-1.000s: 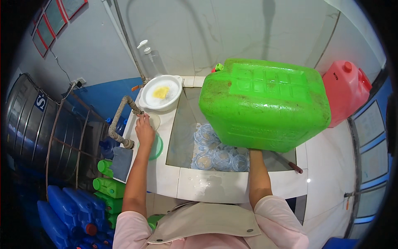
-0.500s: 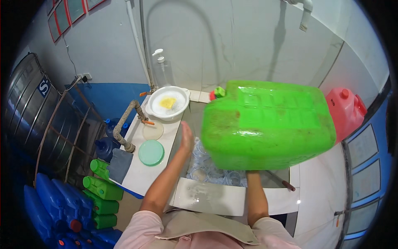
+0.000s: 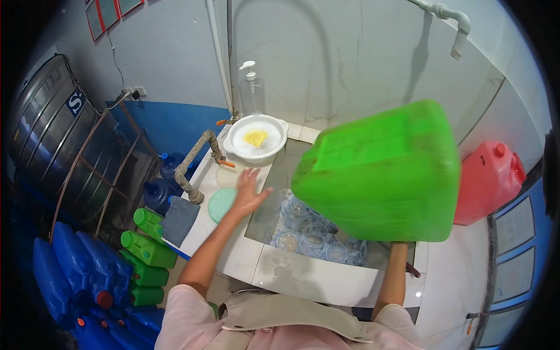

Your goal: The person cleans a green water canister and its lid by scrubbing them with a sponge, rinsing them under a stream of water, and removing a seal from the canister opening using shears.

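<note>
A big green jerrycan (image 3: 379,181) hangs tilted over the sink, slightly blurred by motion. My right forearm (image 3: 396,271) reaches up behind it; the hand itself is hidden, but it alone bears the can. My left hand (image 3: 249,195) is free, fingers spread, above the counter edge between the mint-green round lid (image 3: 220,205) and the sink (image 3: 262,213). Beyond that hand stands a white basin (image 3: 263,153) of suds with a yellow sponge (image 3: 255,137) in it. Several clear, round plastic containers (image 3: 315,239) lie in the sink below the can.
A red jerrycan (image 3: 489,184) stands on the right. At the left counter edge are a pipe tap (image 3: 201,149) and a grey cloth (image 3: 179,220). A clear pump bottle (image 3: 252,93) is behind the basin. Blue jerrycans (image 3: 70,268) and green ones (image 3: 146,248) crowd the floor at left.
The green jerrycan has turned and tipped, its capped end now out of sight, and my right arm has shifted right. My left hand has moved left and spread its fingers. The view has shifted.
</note>
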The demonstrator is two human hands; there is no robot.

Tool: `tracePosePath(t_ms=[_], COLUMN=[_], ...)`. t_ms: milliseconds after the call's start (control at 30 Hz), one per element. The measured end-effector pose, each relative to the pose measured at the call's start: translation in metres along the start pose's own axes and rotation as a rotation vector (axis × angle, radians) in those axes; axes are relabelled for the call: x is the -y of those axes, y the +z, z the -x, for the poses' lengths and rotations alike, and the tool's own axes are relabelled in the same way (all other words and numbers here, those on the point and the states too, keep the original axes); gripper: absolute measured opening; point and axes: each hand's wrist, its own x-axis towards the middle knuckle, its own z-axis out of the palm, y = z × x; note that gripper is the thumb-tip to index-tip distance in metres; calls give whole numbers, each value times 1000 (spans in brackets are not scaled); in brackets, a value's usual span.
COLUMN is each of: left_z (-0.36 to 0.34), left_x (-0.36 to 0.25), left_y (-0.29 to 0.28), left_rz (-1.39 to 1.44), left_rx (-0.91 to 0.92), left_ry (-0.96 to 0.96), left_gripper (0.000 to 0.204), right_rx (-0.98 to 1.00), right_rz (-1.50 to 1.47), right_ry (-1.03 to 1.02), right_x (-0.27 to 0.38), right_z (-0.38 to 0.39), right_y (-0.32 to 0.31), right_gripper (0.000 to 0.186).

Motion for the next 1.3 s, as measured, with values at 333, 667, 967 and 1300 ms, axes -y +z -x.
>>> tracePosePath(t_ms=[333,667,967,1300], left_z=[46,36,-50,-151], left_x=[28,-4,-57,-58], left_y=[-54,-76,4,166], left_rz=[-621,-124,1731,1467], left_rx=[283,156,360,250], left_ry=[-349,-250,-620,-704], left_gripper=[96,80,61,47], right_rx=[-376,-143,745,309], right_rz=[1505,2099,2173,1188], right_ry=[-503,-421,893,300], right_x=[5,-27,63,-60], right_z=[10,72,33,-181], right_y=[79,105,149,257], right_gripper=[27,43,57,19])
